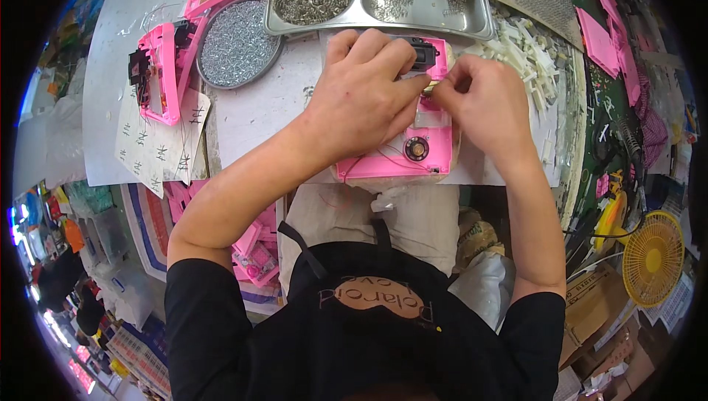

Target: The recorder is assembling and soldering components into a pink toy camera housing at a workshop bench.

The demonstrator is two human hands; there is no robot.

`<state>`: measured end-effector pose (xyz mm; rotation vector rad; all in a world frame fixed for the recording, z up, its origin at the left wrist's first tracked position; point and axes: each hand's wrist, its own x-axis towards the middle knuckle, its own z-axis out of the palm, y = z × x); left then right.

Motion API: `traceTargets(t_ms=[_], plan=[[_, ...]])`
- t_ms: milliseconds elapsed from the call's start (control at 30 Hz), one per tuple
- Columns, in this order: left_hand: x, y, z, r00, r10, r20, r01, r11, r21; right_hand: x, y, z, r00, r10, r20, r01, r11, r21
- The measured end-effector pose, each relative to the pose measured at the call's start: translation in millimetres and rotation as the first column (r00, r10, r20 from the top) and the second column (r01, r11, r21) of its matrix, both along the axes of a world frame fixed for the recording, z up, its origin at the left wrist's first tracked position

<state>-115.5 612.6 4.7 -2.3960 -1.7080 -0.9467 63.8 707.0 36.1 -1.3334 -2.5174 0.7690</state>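
An opened pink plastic casing [436,159] lies on the table's near edge in front of me. It holds a small round speaker [416,149], thin wires and, at its far end, a black part [422,55]. My left hand [365,95] is closed over the casing's left side, fingers curled, their tips mostly hidden beneath it. At the casing's right edge my right hand [490,98] pinches thumb and forefinger together. Both thumbs almost meet over a small yellowish piece in the casing. What either hand grips is too small or hidden to tell.
A metal compartment tray [383,27] with small metal parts stands beyond my hands. Left of it are a round dish of screws [240,43] and another pink casing [168,76]. White plastic pieces [525,50] are heaped right. A yellow fan [653,259] stands lower right.
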Motion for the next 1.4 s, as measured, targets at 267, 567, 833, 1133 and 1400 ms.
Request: traceTargets(t_ms=[267, 567, 833, 1133, 1400], plan=[[-4.9, 2.2, 4.3, 0.999, -0.036, 0.001, 0.036, 0.999, -0.019, 22.6, 18.5, -0.2, 0.992, -0.049, -0.112, 0.015, 0.957, -0.289], [-2.9, 2.6, 0.4, 0.998, -0.039, 0.053, 0.041, 0.999, -0.024, 5.6, 4.2, 3.9, 0.999, -0.035, -0.027, 0.030, 0.984, -0.175], [-2.9, 2.4, -1.1, 0.999, -0.026, 0.042, 0.025, 1.000, 0.005, 4.4, 11.5, 6.1, 1.000, -0.010, -0.006, 0.009, 0.991, -0.134], [-3.0, 3.4, -5.4, 0.998, -0.035, 0.054, 0.033, 0.999, 0.032, -9.4, 14.9, 17.5, 0.994, 0.032, 0.105, -0.008, 0.976, -0.216], [-2.3, 4.4, -5.9, 0.999, -0.030, 0.026, 0.029, 0.999, 0.026, -28.3, 45.2, 30.5, 0.850, 0.409, 0.333, -0.383, 0.913, -0.142]])
